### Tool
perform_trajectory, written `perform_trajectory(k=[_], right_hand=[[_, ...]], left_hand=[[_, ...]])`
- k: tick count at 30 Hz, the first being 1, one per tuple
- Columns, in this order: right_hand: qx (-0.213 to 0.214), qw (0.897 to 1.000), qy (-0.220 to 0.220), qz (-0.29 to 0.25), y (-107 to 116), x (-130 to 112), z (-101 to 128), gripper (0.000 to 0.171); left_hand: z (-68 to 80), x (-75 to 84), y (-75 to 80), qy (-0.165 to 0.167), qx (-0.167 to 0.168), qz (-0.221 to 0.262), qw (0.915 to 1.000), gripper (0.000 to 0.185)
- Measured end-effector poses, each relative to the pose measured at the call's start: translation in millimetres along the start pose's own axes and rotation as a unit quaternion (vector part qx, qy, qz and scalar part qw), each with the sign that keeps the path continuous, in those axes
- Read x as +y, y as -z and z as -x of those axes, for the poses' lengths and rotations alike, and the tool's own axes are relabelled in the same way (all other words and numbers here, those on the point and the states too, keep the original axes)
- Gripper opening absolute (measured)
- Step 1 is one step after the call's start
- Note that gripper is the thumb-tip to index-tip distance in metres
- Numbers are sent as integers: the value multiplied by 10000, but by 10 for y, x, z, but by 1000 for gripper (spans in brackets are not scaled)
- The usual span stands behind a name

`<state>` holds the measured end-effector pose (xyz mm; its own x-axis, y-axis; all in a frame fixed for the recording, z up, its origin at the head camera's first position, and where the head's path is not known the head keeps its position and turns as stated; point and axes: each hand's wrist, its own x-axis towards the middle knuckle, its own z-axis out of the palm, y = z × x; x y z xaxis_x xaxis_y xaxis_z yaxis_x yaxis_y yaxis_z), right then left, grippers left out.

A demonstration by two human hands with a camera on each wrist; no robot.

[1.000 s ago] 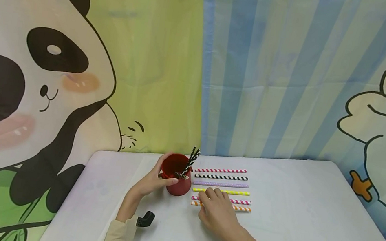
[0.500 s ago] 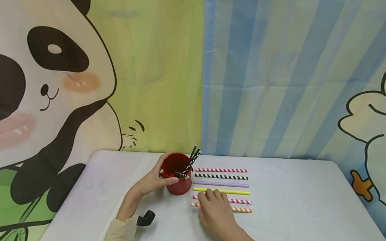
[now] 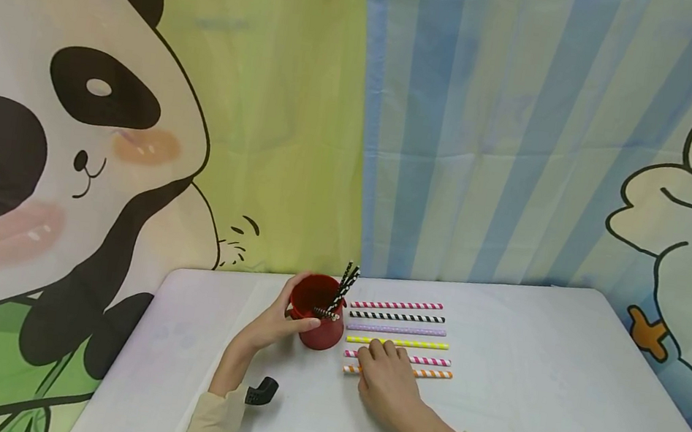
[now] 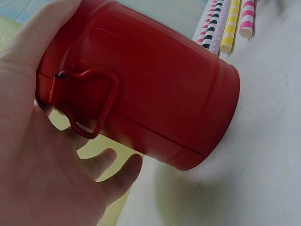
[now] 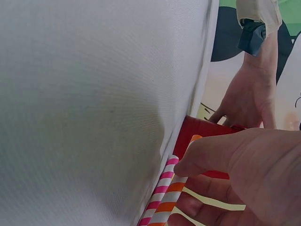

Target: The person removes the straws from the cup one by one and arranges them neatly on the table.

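My left hand (image 3: 269, 325) grips a small red metal bucket (image 3: 322, 337) by its upper part, thumb on the near side. Several black patterned straws (image 3: 346, 286) lean inside it. In the left wrist view the bucket (image 4: 155, 80) shows a wire handle on its side, and its base is at the white cloth. To the bucket's right, my right hand (image 3: 391, 385) pinches an orange-and-white striped paper straw (image 3: 436, 374), the nearest of a row. The right wrist view shows my thumb over this straw (image 5: 170, 195), beside the pink-and-white straw (image 5: 160, 190); my other fingertips are partly hidden.
Beyond the orange straw lie pink-striped (image 3: 432, 362), yellow (image 3: 427, 345), lilac (image 3: 396, 329), black-striped (image 3: 398, 318) and red-striped (image 3: 400, 305) straws, roughly parallel on the white-covered table (image 3: 532, 404). A printed panda curtain (image 3: 285, 126) and a blue striped one (image 3: 481, 154) hang behind.
The orange straw has shifted slightly towards me and tilted a little, its left end nearer, with my right hand on it. My left hand and the bucket have stayed in place.
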<state>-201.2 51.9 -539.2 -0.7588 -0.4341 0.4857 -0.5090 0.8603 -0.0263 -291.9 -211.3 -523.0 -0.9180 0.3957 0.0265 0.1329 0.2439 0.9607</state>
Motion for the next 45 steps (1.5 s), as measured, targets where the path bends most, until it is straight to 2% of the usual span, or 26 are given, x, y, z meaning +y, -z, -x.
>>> perform_trajectory(k=[20,45], right_hand=[[-37,9998,-33,202,-54,-18,49,22],[-25,9999,-95,121,-54,-21,50,22]], left_hand=[[16,12,-20,57,6,2,10000,95],[3,7,-12,59,29,44,10000,95]])
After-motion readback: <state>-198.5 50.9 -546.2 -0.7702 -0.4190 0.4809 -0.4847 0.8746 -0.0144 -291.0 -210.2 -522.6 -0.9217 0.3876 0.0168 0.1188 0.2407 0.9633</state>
